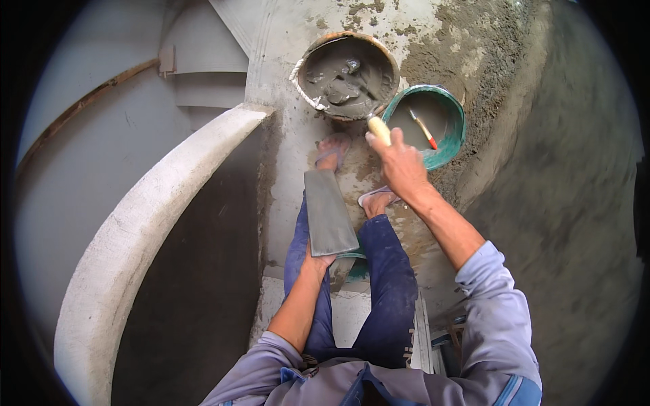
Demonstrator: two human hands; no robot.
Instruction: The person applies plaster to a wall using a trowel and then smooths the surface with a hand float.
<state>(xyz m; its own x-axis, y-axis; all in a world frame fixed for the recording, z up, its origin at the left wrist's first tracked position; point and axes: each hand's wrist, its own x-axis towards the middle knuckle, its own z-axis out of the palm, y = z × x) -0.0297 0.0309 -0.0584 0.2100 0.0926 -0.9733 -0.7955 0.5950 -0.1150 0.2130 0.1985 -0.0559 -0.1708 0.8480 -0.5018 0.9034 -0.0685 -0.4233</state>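
My left hand (320,260) holds a flat grey rectangular plastering float (330,215) from its near end, over my left leg. The fingers are mostly hidden under the board, and its upper face looks bare. My right hand (402,164) is closed around the pale handle of a trowel (379,130). Its metal end reaches over the near right rim of a round bucket (391,57), where the blade is hard to make out. Wet grey mortar (338,89) lies in that bucket, lumpy in the middle.
Right of the mortar bucket stands a green bucket (457,139) holding greyish liquid and a brush (424,130) with a red-tipped handle. Mortar spatters (467,61) cover the floor behind. A curved white ledge (145,196) borders a dark drop on my left. My sandalled feet are near the buckets.
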